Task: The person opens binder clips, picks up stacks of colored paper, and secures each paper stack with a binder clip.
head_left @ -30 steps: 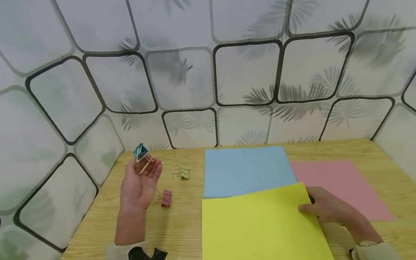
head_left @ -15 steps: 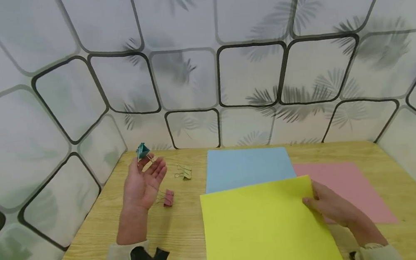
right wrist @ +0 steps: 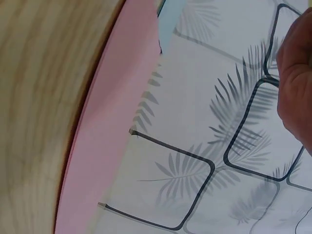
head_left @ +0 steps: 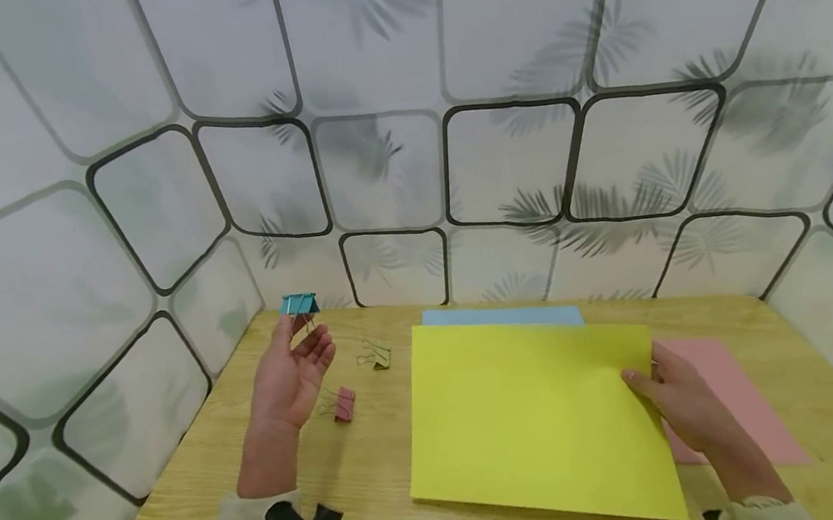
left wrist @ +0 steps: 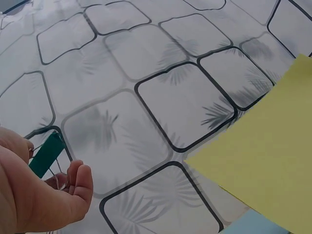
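Note:
My left hand point(head_left: 288, 381) holds a blue-green binder clip point(head_left: 299, 304) between thumb and fingers, raised at the table's far left; its wire handles point down toward the palm. In the left wrist view the same binder clip point(left wrist: 48, 155) shows beside the thumb. At its right edge, my right hand point(head_left: 686, 397) pinches a yellow sheet of paper point(head_left: 538, 424), thumb on top and fingers hidden behind. The yellow paper is lifted and covers most of the blue paper point(head_left: 501, 316). Only part of the right hand point(right wrist: 296, 78) shows in the right wrist view.
A yellow-green binder clip point(head_left: 379, 356) and a pink binder clip point(head_left: 344, 404) lie on the wooden table point(head_left: 364, 499), right of the left hand. Pink paper point(head_left: 739, 405) lies under and beyond the right forearm. A patterned cloth wall point(head_left: 497, 160) encloses the back and sides.
The right hand has raised the yellow paper and moved it away from me, over the blue paper; its near edge now shows. The left hand has turned the blue-green binder clip.

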A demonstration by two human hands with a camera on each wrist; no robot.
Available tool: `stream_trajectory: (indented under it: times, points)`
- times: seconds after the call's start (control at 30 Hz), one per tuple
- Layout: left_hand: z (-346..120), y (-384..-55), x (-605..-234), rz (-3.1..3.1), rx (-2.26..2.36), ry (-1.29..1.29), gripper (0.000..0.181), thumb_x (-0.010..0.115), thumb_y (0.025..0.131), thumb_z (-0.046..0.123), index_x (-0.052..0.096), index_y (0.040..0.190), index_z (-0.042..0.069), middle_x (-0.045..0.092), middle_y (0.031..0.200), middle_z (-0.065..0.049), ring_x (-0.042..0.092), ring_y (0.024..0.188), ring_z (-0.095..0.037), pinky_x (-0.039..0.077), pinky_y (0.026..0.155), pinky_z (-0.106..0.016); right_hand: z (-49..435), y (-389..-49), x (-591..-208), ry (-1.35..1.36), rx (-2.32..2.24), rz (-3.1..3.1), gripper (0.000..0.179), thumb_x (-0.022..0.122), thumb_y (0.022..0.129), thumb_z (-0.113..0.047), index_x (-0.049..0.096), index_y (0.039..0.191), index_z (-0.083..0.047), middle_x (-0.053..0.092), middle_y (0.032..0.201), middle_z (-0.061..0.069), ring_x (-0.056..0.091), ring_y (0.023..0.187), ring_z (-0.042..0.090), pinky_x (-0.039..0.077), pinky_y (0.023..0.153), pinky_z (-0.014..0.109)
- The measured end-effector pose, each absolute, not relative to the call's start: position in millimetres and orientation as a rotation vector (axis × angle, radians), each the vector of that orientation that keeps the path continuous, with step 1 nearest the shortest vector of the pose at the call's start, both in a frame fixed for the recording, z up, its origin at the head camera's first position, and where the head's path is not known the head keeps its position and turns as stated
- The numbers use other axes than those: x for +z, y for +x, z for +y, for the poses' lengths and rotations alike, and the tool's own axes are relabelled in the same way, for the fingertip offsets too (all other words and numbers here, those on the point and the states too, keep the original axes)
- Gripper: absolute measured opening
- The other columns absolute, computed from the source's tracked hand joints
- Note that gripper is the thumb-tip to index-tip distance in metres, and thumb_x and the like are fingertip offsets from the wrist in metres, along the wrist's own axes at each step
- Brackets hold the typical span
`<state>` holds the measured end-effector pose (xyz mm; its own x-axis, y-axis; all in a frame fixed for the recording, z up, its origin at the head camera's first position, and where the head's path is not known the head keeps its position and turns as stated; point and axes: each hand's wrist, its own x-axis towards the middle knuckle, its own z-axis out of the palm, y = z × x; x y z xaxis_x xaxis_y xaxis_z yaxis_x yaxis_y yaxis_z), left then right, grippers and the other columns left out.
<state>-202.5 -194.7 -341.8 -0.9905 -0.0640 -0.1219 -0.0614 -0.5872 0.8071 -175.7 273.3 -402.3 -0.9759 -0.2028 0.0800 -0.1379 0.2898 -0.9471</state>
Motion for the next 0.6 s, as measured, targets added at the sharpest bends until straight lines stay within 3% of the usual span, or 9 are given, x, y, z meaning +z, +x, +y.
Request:
stream_trajectory:
  times: [0.1, 0.2, 0.33, 0.6]
  points:
    - [-193, -201, -343, -1.493, -2.739, 0.150, 0.043, 0.037, 0.105, 0.045, 0.045, 0.124, 0.008, 0.054, 0.105, 0.000, 0.054, 0.094, -0.007, 0.048, 0.087, -0.017, 271, -178, -400, -0.345, -1.932, 2.471, 0.045, 0.046, 0.107, -0.014, 0.030, 0.142, 0.008, 0.064, 0.110, -0.001, 0.070, 0.087, 0.015, 0.060, 0.069, 0.038]
    - [-192, -202, -342, -1.507, -2.709, 0.121, 0.038, 0.040, 0.105, 0.041, 0.047, 0.118, 0.007, 0.054, 0.107, 0.000, 0.055, 0.096, -0.007, 0.048, 0.089, -0.017, 268, -183, -396, -0.306, -2.119, 2.397, 0.040, 0.049, 0.105, -0.016, 0.037, 0.141, -0.004, 0.066, 0.102, -0.011, 0.070, 0.086, 0.012, 0.060, 0.067, 0.033]
    - [-191, -200, -340, -1.514, -2.681, 0.127, 0.030, 0.045, 0.105, 0.036, 0.049, 0.113, 0.007, 0.057, 0.106, 0.000, 0.056, 0.095, -0.008, 0.049, 0.088, -0.017, 262, -186, -388, -0.206, -2.362, 2.266, 0.033, 0.055, 0.103, -0.020, 0.046, 0.134, -0.022, 0.067, 0.097, -0.010, 0.069, 0.082, 0.009, 0.059, 0.065, 0.027]
    - [-189, -197, -338, -1.501, -2.648, 0.071, 0.025, 0.050, 0.104, 0.033, 0.055, 0.106, 0.008, 0.061, 0.098, 0.000, 0.058, 0.088, -0.008, 0.051, 0.081, -0.018, 257, -192, -373, -0.323, -2.584, 2.173, 0.030, 0.055, 0.102, -0.018, 0.049, 0.131, -0.022, 0.067, 0.102, -0.008, 0.069, 0.083, 0.008, 0.058, 0.065, 0.025]
